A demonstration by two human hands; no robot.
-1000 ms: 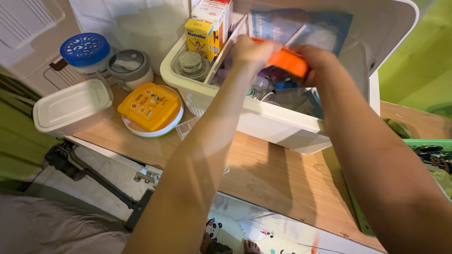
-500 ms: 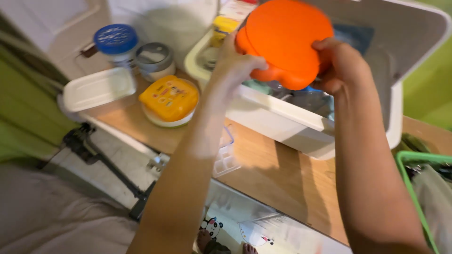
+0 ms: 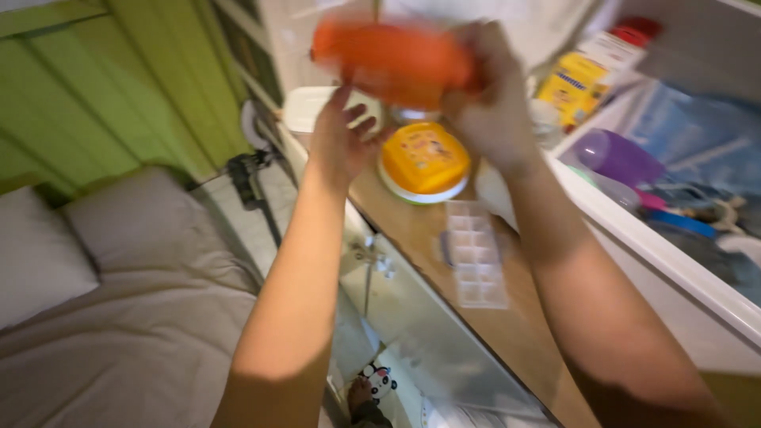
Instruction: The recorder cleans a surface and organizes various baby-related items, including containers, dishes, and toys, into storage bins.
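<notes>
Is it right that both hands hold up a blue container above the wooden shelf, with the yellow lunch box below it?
Not quite. In the head view the container is orange, not blue. The left hand and right hand do hold it above the wooden shelf, with the yellow lunch box below.

One orange container [image 3: 388, 63], one yellow-lidded bowl [image 3: 424, 162], one clear compartment tray [image 3: 476, 254], two hands.

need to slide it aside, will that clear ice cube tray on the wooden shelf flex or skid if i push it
The clear ice cube tray looks thin and hollow, so it is probably light and may twist a little. It lies flat on the smooth wooden shelf, so it would likely skid rather than tip. It sits near the shelf's edge, so a hard push might send it off.
</notes>
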